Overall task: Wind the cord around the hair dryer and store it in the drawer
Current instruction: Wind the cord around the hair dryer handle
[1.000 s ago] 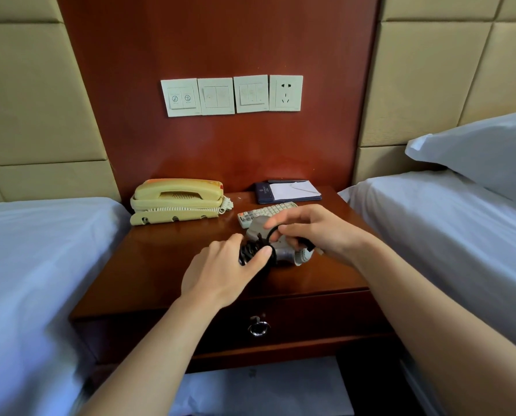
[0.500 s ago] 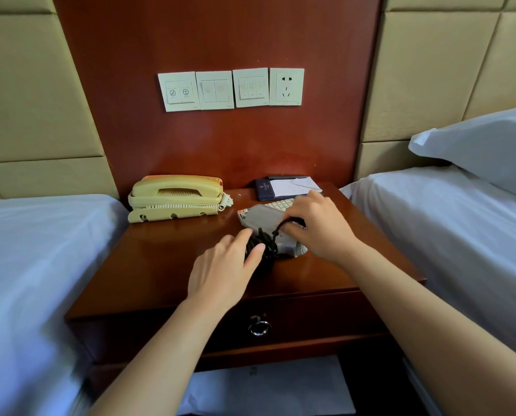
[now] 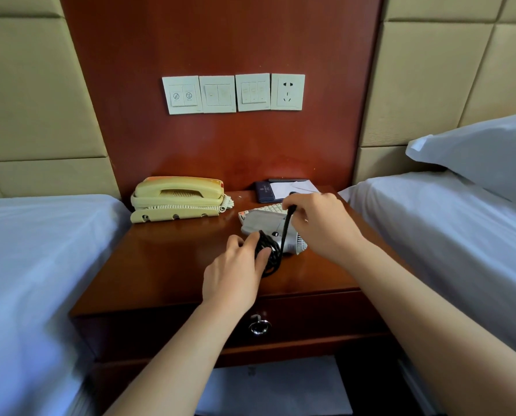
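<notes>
The hair dryer (image 3: 262, 225) lay on the table (image 3: 166, 265). At its 7 o'clock the left hand (image 3: 235, 274) held the wound cord (image 3: 273, 253). At 2 o'clock the right hand (image 3: 322, 223) pinched the cord tight.

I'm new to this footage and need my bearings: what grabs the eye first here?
The two hands meet at the middle of the wooden nightstand: the right hand draws a black cord taut above a grey hair dryer, while the left hand holds the wound coils. A yellowed telephone sits behind on the left, and the drawer below is shut.
</notes>
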A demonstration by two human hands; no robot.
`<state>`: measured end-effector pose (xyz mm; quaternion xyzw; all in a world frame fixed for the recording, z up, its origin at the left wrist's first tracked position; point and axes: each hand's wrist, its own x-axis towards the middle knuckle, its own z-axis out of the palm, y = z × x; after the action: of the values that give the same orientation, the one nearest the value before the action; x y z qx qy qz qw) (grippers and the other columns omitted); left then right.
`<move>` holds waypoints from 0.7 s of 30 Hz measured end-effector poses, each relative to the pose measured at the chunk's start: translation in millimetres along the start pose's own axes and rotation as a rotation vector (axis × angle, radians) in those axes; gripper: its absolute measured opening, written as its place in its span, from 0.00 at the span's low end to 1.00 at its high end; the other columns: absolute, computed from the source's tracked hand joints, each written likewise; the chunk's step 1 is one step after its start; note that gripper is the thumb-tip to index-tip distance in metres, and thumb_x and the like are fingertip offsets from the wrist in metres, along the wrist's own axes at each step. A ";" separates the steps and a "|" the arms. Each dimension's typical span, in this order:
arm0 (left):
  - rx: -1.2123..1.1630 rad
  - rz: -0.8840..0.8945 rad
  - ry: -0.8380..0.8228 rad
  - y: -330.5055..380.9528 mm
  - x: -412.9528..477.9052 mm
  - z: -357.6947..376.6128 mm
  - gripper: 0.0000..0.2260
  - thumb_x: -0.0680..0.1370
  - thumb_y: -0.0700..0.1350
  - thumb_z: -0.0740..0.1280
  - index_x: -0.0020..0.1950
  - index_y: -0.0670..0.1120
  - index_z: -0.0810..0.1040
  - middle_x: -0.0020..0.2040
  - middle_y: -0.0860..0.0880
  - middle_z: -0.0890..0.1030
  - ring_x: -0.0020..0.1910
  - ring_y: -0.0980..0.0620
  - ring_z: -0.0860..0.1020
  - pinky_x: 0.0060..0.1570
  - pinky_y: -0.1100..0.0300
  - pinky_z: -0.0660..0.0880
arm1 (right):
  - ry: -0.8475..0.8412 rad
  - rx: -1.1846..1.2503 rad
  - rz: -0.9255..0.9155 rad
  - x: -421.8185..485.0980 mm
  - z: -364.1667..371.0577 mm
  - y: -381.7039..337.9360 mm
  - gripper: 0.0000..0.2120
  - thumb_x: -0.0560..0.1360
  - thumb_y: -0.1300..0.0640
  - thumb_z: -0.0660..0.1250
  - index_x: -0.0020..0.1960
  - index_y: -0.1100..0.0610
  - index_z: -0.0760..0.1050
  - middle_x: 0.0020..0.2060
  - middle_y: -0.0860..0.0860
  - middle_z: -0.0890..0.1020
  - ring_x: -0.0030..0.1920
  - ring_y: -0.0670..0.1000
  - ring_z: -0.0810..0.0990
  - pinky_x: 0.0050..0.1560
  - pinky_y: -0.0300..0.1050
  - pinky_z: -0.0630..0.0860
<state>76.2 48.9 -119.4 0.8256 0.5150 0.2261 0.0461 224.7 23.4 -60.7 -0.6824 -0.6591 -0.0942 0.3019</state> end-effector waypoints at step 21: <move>-0.532 -0.057 -0.188 -1.4 25.8 0.7 0.19 0.77 0.40 0.62 0.67 0.54 0.75 0.67 0.54 0.73 0.66 0.48 0.71 0.64 0.45 0.69 | -0.106 0.191 0.240 -2.7 29.4 8.9 0.06 0.77 0.56 0.62 0.46 0.55 0.77 0.43 0.57 0.81 0.40 0.56 0.75 0.32 0.42 0.66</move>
<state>84.8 72.2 -112.0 0.7871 0.4540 0.2743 0.3148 225.0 37.4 -88.2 -0.7283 -0.5938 0.0418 0.3395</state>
